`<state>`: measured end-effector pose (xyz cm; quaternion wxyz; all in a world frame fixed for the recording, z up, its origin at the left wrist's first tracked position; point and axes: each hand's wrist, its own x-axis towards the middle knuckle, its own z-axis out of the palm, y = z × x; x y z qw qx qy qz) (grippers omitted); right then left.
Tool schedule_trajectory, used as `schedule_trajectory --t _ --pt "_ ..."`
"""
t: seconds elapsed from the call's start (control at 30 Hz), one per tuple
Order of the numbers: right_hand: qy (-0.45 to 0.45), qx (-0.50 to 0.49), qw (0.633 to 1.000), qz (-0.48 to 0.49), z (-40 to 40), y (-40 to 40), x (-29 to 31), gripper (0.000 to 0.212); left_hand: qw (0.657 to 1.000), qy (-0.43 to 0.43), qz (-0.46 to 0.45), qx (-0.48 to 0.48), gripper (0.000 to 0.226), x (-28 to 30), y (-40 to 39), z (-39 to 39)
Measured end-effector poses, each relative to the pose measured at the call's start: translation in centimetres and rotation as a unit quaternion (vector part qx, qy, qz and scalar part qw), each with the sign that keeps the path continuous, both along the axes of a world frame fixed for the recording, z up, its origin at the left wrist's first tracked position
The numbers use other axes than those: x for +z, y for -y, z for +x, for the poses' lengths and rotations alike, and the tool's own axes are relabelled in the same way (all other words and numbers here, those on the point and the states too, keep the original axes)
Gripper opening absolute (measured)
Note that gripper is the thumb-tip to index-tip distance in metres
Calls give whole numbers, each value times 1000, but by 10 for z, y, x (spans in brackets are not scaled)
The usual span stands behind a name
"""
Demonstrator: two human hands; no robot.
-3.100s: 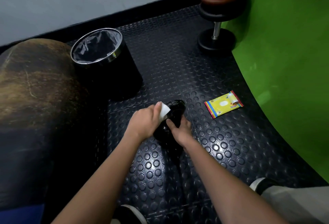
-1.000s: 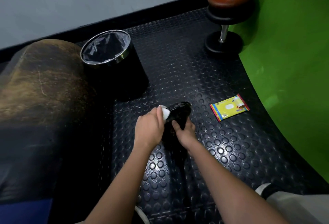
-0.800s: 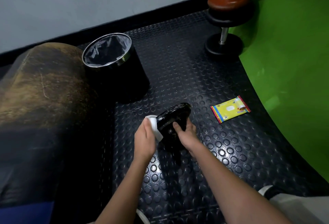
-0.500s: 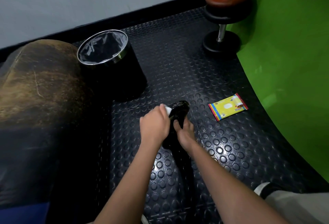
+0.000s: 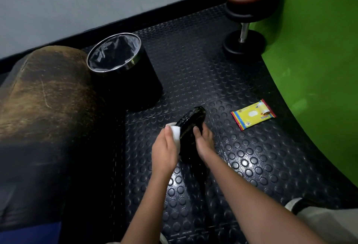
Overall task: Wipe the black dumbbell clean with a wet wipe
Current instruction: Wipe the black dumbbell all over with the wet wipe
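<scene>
Head view: the black dumbbell [image 5: 191, 125] is propped on the studded floor mat [image 5: 251, 158] near the middle of the frame, tilted up on one end. It's steadied by the right hand [image 5: 203, 143], fingers curled over its plate. A folded wet wipe [image 5: 175, 134] is pinched in the left hand [image 5: 164, 152] and pressed against the rim. Probably heavy, rigid and a bit slick once damp, so it's best gripped low around the plate edge or bar.

The yellow wipes packet [image 5: 253, 114] reads "10 wipes"
</scene>
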<state>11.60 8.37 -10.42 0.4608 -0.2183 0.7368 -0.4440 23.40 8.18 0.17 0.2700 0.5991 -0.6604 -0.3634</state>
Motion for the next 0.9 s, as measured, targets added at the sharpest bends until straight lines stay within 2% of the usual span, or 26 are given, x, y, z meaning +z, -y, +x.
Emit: schedule_trajectory --t 0.1,0.23,0.37,0.5,0.63,0.77,0.9 --pt "-11 0 1000 -4 1 4 1 61 996 -62 16 62 33 -4 -17 0" --pt "0 13 1000 -13 -2 11 -1 56 992 -77 12 96 31 -10 -37 -12" --pt "30 33 998 -42 -9 17 -4 50 996 47 21 77 43 -5 -29 -27" --pt "27 57 997 -49 -16 23 -6 48 984 160 76 26 56 17 2 -50" --pt "21 66 997 -42 -17 26 -9 49 965 234 101 -63 52 29 48 -69" --pt "11 52 997 -50 -14 25 -12 47 969 189 130 -96 55 33 62 -66" --pt "-15 51 997 -52 -8 23 -13 46 990 115 74 -38 60 21 19 -36"
